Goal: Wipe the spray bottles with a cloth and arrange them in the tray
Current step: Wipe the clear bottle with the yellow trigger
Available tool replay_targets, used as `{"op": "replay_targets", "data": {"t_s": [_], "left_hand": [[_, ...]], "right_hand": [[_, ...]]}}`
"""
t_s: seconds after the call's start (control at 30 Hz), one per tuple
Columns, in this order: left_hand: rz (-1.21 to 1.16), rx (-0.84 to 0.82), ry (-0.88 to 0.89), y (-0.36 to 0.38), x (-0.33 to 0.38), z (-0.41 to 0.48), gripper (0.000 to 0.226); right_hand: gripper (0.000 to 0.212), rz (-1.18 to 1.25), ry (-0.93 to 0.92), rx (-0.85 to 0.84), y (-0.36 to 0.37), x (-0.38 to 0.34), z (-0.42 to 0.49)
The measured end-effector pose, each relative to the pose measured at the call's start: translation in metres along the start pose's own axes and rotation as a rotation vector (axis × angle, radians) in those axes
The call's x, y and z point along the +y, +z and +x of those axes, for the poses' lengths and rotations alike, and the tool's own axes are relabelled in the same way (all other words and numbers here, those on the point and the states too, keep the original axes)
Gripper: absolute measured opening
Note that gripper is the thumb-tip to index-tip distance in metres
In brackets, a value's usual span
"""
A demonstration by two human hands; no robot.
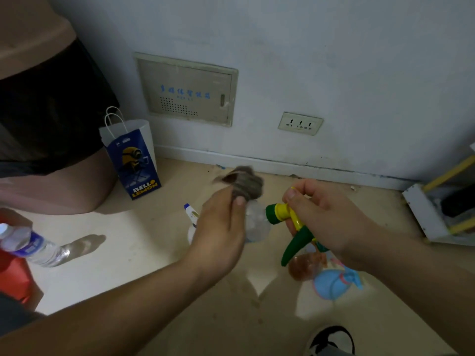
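Left hand [218,227] tight around grey cloth [246,185], right hand [323,217] tight around green-yellow spray bottle [276,213]

You hold a clear plastic spray bottle [257,224] with glossy green-yellow trigger head [282,217], against a matt, rough grey cloth [244,183].

The person is wearing a black and white shoe [331,339]; the left forearm [115,304] and right forearm [424,273] are showing bare

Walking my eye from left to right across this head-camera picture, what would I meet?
In order: clear plastic water bottle → blue paper gift bag → left hand holding a grey cloth → clear spray bottle with green-and-yellow head → right hand → white-and-yellow rack.
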State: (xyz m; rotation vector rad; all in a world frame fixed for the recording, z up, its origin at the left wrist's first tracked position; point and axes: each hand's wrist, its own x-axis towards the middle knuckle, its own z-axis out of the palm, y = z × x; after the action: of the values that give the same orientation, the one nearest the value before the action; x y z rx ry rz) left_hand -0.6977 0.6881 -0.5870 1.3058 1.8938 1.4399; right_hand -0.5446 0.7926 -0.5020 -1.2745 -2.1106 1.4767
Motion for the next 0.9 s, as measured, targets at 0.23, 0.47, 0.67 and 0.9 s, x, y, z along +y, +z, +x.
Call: {"op": "replay_targets", "data": {"t_s": [0.23, 0.47, 0.67, 0.9], "left_hand": [[-0.184, -0.059, -0.135, -0.016, -0.014, 0.009, 0.030], [-0.781, 0.036, -0.774, -0.021, -0.036, 0.021, 0.032], [-0.945, -0.021, -0.912, -0.036, -0.032, 0.026, 0.046], [-0.795, 0.017, -0.882, -0.026, -0.017, 0.028, 0.040]], "right_hand": [[0.021, -0.003, -0.032, 0.015, 0.002, -0.007, -0.001], [0.024, 0.027, -0.045, 0.043, -0.008, -0.006, -0.001], [0.024, 0.072, -0.089, 0.007, -0.008, -0.005, 0.003], [0.028, 0.246, 0.064, -0.090, -0.017, -0.003, 0.002]]}}
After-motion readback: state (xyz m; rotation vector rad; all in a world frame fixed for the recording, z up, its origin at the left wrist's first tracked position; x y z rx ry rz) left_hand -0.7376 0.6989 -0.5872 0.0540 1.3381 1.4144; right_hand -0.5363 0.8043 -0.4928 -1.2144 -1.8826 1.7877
